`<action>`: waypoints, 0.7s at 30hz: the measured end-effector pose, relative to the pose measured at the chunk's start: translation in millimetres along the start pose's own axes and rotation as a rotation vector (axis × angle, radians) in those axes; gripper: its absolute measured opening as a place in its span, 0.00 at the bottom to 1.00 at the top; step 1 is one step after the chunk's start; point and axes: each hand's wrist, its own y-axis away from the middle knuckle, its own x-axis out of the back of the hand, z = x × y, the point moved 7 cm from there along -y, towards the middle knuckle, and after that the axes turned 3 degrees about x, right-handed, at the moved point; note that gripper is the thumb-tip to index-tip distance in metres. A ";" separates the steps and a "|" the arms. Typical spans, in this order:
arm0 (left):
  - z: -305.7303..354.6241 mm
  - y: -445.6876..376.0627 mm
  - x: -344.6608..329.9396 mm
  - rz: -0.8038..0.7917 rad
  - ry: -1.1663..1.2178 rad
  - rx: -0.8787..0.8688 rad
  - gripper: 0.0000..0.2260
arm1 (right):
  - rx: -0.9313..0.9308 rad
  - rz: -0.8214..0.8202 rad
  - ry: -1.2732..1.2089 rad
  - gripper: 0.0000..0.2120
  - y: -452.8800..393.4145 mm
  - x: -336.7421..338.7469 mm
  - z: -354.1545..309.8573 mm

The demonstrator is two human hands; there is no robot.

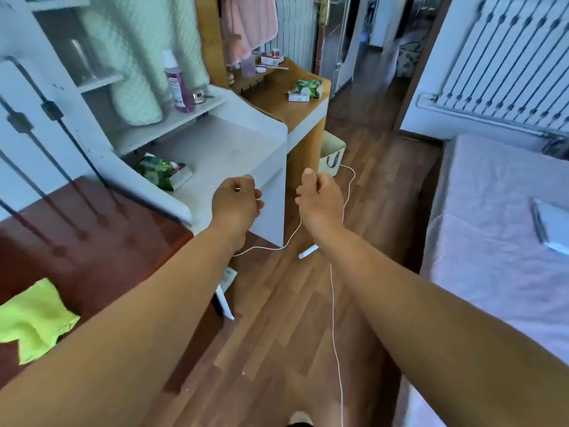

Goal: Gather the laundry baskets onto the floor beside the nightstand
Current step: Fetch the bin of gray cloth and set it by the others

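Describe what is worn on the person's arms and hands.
Nothing shows on them: both forearms are bare up to the picture's edge, with no sleeves in view. The left hand and right hand have no gloves, and no watch, bracelet or ring is visible.

We see the room in soft, even daylight with a cool bluish cast and no hard shadows. Wide-angle distortion bends the wardrobe doors point(37, 124) and the radiator point(505, 66) outward at the edges. The far doorway point(385, 35) is smeared and out of focus, and the shelf bottle point(180, 84) is slightly blurred. The red-brown tabletop point(92, 241) reflects the door trim glossily.
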 end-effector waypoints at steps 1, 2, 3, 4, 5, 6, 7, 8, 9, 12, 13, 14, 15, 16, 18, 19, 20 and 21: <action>2.4 -15.1 -15.2 -0.018 -0.015 -0.007 0.10 | -0.006 0.023 0.006 0.15 -16.9 2.1 3.1; 5.5 -30.9 -30.1 -0.035 -0.028 -0.012 0.09 | -0.015 0.039 0.002 0.15 -34.8 3.0 6.3; 6.7 -39.4 -40.2 -0.043 -0.043 -0.013 0.09 | -0.019 0.043 0.005 0.15 -45.3 4.5 8.9; 11.4 -55.0 -56.2 -0.062 -0.057 -0.015 0.09 | -0.021 0.059 0.008 0.15 -63.9 6.0 11.0; 15.1 -68.6 -70.2 -0.077 -0.071 -0.016 0.09 | -0.024 0.078 0.012 0.16 -79.9 8.8 14.4; 22.8 -86.3 -89.1 -0.090 -0.081 -0.028 0.09 | -0.020 0.107 0.011 0.16 -102.7 12.0 17.0; 29.3 -102.2 -105.3 -0.103 -0.088 -0.036 0.09 | -0.018 0.128 0.008 0.16 -122.9 15.3 19.9; 35.0 -112.8 -117.1 -0.113 -0.093 -0.034 0.09 | -0.021 0.143 0.009 0.16 -137.7 18.4 22.1; 45.1 -129.7 -136.0 -0.123 -0.097 -0.042 0.09 | -0.031 0.161 0.004 0.16 -162.1 22.3 24.0; 68.1 -171.3 -183.9 -0.146 -0.104 -0.059 0.12 | -0.057 0.189 -0.026 0.16 -227.4 28.3 27.2; 72.8 -179.3 -193.1 -0.149 -0.095 -0.065 0.12 | -0.055 0.194 -0.035 0.16 -240.3 28.8 25.8; 79.1 -194.7 -209.6 -0.160 -0.089 -0.072 0.13 | -0.054 0.199 -0.041 0.17 -263.0 27.8 25.5; 82.7 -208.1 -222.5 -0.166 -0.090 -0.067 0.13 | -0.056 0.202 -0.041 0.18 -281.9 26.3 27.2; 85.8 -224.7 -238.0 -0.172 -0.101 -0.054 0.14 | -0.065 0.200 -0.033 0.18 -304.2 23.3 31.1; 93.5 -254.6 -264.2 -0.190 -0.117 -0.043 0.14 | -0.077 0.193 -0.021 0.19 -343.5 18.4 39.1; 99.3 -275.1 -282.1 -0.198 -0.117 -0.046 0.14 | -0.072 0.191 -0.018 0.19 -369.8 15.9 42.6; 101.0 -291.7 -294.9 -0.205 -0.111 -0.036 0.14 | -0.066 0.197 -0.007 0.19 -389.7 14.7 45.4; 103.4 -309.4 -312.2 -0.221 -0.103 -0.024 0.14 | -0.059 0.220 0.004 0.19 -410.9 15.9 47.9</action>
